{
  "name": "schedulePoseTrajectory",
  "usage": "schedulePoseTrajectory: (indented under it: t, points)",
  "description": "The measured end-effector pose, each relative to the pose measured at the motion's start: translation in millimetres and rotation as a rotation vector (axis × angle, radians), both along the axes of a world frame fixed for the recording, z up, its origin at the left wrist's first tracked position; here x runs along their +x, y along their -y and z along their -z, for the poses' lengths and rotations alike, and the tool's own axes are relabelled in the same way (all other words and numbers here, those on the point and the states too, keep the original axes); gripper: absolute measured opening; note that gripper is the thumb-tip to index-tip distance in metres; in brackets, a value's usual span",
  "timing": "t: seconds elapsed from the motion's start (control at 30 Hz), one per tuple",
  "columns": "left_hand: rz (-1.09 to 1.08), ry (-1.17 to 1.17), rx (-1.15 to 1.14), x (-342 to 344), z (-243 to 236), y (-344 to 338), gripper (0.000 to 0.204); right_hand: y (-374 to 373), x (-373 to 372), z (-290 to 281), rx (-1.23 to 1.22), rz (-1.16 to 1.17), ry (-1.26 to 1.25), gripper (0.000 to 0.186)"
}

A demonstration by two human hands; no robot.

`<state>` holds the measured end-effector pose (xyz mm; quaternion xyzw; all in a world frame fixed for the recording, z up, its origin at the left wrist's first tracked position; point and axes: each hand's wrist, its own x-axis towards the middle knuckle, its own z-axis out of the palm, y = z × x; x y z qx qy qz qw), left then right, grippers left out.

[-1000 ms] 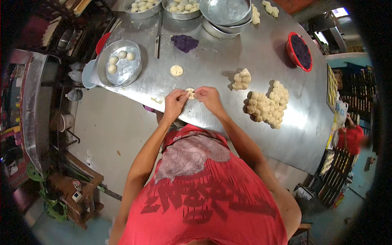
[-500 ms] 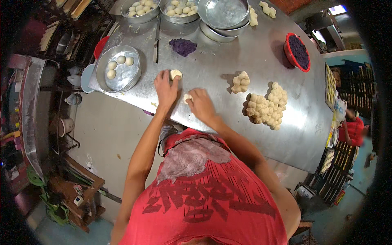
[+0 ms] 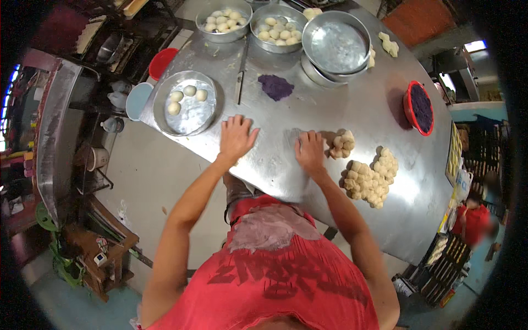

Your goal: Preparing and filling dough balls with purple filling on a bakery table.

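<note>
My left hand (image 3: 236,137) lies palm down on the steel table, fingers forward and thumb held out, nearest the round pan (image 3: 163,116) with several dough balls in it. Palm down as well, my right hand (image 3: 310,152) is slightly cupped beside a small clump of dough pieces (image 3: 344,144). No dough shows around either hand; whatever is under the palms is hidden. Right of my right hand sits a larger cluster of dough pieces (image 3: 369,180). A mound of purple filling (image 3: 276,87) lies ahead, between the hands.
A long flat blade (image 3: 238,88) lies beside the filling. Two pans of dough balls (image 3: 224,37) and stacked empty pans (image 3: 336,42) stand at the back. At the right is a red bowl of purple filling (image 3: 422,108). A person in red (image 3: 472,222) is beyond the table.
The view has shifted. My hands have moved farther apart, the right one toward the small dough clump. The dough pieces that showed at both hands are now out of sight.
</note>
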<state>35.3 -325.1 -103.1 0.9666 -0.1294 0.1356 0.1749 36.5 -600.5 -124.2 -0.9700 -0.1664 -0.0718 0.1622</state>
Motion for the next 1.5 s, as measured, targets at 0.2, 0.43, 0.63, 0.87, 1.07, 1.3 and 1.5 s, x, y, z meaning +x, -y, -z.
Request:
schedulePoseTrajectory:
  t: [0.2,0.43,0.63,0.87,1.07,1.3,1.5]
  points:
    - [0.023,-0.133,-0.012,-51,31,5,0.031,-16,-36,19,0.182,-0.128,-0.041,0.019]
    - [-0.135,-0.168,-0.058,8,6,0,0.032,-18,38,8,0.08,-0.134,-0.003,0.019]
    - [0.101,-0.2,-0.165,-53,37,-1,0.032,-11,-7,45,0.157,-0.137,-0.07,0.015]
    - [-0.196,-0.139,-0.14,20,6,22,0.025,-38,50,12,0.234,-0.112,0.039,0.007]
    - [0.287,-0.142,-0.071,-53,41,-24,0.037,24,-11,37,0.215,-0.256,-0.02,0.004]
    - [-0.063,-0.081,-0.23,51,16,23,0.017,-57,66,9,0.111,-0.057,0.113,0.008]
    - [-0.153,-0.097,-0.506,-1,-21,28,0.027,-20,33,-5,1.093,0.361,-0.461,0.021]
